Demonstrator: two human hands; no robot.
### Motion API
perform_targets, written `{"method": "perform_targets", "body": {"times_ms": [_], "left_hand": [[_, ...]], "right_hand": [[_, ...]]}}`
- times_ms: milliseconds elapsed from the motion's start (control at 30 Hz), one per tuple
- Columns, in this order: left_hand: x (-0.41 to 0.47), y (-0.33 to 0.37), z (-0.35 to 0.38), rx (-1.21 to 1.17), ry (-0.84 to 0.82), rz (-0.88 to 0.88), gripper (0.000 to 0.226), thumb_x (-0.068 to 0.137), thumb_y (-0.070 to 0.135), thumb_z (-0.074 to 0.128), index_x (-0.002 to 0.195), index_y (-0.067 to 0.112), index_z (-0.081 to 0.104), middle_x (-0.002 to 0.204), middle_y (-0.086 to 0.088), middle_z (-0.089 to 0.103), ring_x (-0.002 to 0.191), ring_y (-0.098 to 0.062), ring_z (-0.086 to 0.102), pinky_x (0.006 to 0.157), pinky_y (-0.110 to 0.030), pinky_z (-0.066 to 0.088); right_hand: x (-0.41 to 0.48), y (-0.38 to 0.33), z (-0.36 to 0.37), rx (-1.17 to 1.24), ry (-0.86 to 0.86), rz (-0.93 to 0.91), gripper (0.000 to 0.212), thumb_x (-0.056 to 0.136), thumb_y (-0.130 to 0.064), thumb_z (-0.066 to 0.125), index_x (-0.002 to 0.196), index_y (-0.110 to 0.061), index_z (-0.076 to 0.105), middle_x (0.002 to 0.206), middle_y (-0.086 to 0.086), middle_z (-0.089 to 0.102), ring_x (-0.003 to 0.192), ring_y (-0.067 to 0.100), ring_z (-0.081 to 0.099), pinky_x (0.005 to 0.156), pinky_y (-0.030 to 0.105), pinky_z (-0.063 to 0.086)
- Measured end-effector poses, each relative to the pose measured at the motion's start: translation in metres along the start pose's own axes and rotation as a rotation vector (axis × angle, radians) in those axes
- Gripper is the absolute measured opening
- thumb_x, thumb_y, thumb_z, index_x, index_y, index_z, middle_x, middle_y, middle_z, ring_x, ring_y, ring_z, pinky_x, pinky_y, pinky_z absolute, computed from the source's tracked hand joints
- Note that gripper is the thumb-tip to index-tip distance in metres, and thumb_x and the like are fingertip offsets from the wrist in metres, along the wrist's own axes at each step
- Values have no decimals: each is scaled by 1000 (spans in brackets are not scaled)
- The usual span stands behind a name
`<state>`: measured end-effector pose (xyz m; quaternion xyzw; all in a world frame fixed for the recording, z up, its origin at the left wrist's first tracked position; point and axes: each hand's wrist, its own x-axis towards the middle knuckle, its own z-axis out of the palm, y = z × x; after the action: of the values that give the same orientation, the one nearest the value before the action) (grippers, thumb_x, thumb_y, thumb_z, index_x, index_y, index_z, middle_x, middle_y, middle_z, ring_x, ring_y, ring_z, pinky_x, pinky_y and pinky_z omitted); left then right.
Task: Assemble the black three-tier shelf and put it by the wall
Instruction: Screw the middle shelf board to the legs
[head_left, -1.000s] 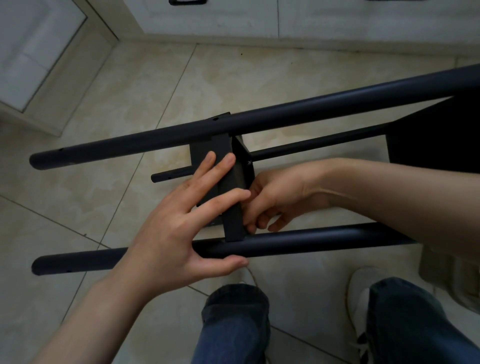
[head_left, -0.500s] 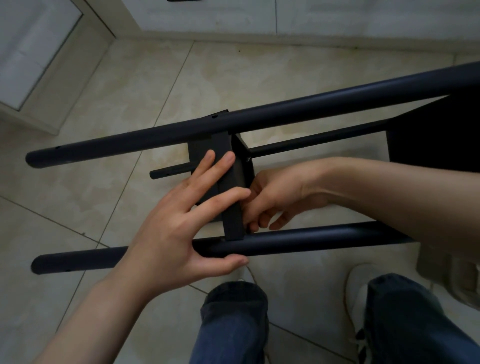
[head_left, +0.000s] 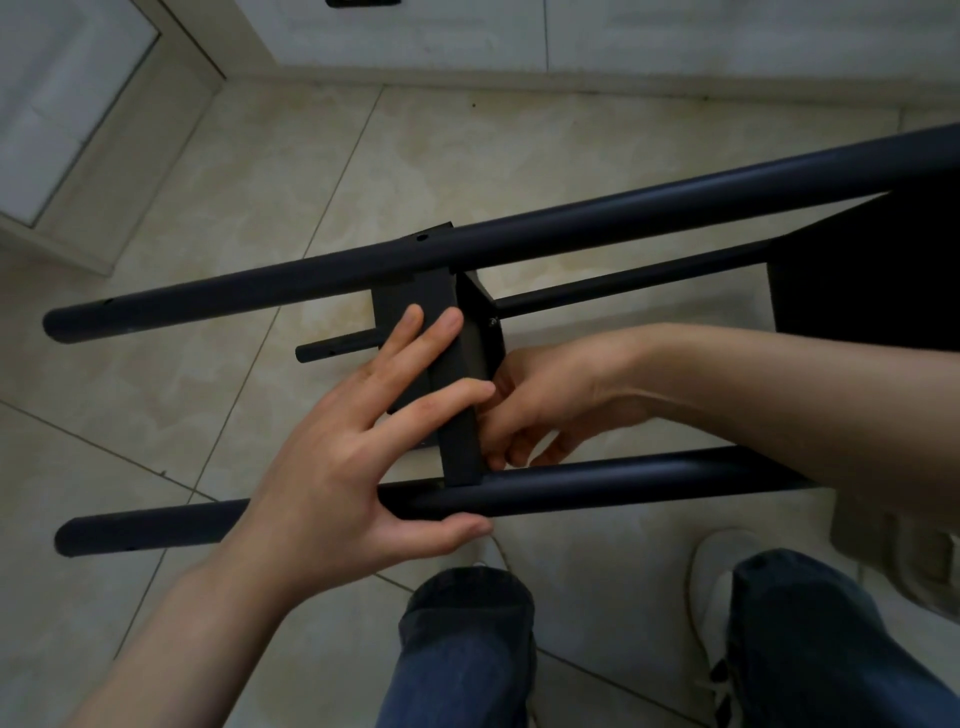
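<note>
Two hands on the black shelf frame (head_left: 623, 218), which lies on its side over the tile floor (head_left: 218, 171), half built.

Landmark is the middle panel (head_left: 447, 312). The left hand (head_left: 332, 467) is spread flat against the panel's left face with fingers straight, thumb tucked under the near pole (head_left: 649, 483) just below it. The right hand (head_left: 550, 400) is curled in behind the panel's right edge. Can't tell if it pinches a fastener, since the fingertips are hidden by the panel. One screw head (head_left: 491, 321) shows on the panel's right flange. My read: steel tube and sheet, stiff, light enough for one person, smooth paint so a bit slippery, and joints likely loose until screwed. Carry it by the poles close to the panel, not by panel edges. The end panel (head_left: 872, 280) far right of the landmark is cut off by the frame edge, and the pole ends on that side are out of view.
</note>
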<state>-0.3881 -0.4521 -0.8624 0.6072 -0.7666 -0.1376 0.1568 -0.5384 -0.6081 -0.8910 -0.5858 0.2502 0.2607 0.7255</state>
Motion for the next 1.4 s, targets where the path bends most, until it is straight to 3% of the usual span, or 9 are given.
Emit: {"method": "perform_targets", "body": {"times_ms": [167,333,533,633,833,967,1167,1400], "left_hand": [[1,-1,-1,-3,-3,-6,76,79,61,69,145,31,45,169,1,18,156,-24,13,123,-26,21],[1,0,0,-10,-1,-7,77,79,61,70,144,30,45,168,-1,19,156,-24,13,123,-26,21],[2,0,-1,-16,0,-14,76,79,61,69,144,30,46,168,1,19,156,-22,13,123,-25,20],[1,1,-1,-18,1,-11,76,79,61,70,143,28,48,168,-2,21,156,-23,13,123,-24,20],[2,1,-1,-20,-3,-17,76,78,61,70,144,30,46,168,-1,20,156,-23,13,123,-25,21],[1,1,0,-21,-2,-12,76,79,61,69,144,31,45,168,-1,19,156,-23,12,122,-23,19],[2,0,0,-30,0,-10,76,79,59,71,144,29,47,168,-2,20,156,-24,13,122,-23,20],[0,1,1,-31,2,-7,75,79,60,70,144,30,46,168,0,19,156,-23,13,122,-22,20]], "right_hand": [[-5,-2,-6,-36,1,3,15,90,-19,68,74,-20,71,72,-3,65,68,7,56,79,29,45],[1,0,1,-22,35,-10,5,91,-17,64,94,-15,67,70,-5,65,69,9,58,79,30,48],[-3,-1,-6,-9,-14,-20,11,91,-16,66,80,-17,70,74,-3,65,68,8,58,76,28,48],[2,1,-1,-56,15,-20,9,92,-22,65,85,-17,68,71,-5,64,72,10,59,78,29,48],[-3,1,-6,27,-68,-61,7,93,-14,62,88,-13,68,76,-2,65,71,10,57,81,30,47],[2,2,-3,-68,0,-51,12,94,-22,62,95,-11,67,82,3,62,78,16,57,80,29,48],[0,2,-6,26,-64,-67,9,93,-16,63,85,-16,67,77,-3,63,70,9,56,75,26,47],[2,4,-1,-41,-39,-57,11,96,-20,61,95,-11,66,78,1,61,74,13,58,80,30,50]]}}
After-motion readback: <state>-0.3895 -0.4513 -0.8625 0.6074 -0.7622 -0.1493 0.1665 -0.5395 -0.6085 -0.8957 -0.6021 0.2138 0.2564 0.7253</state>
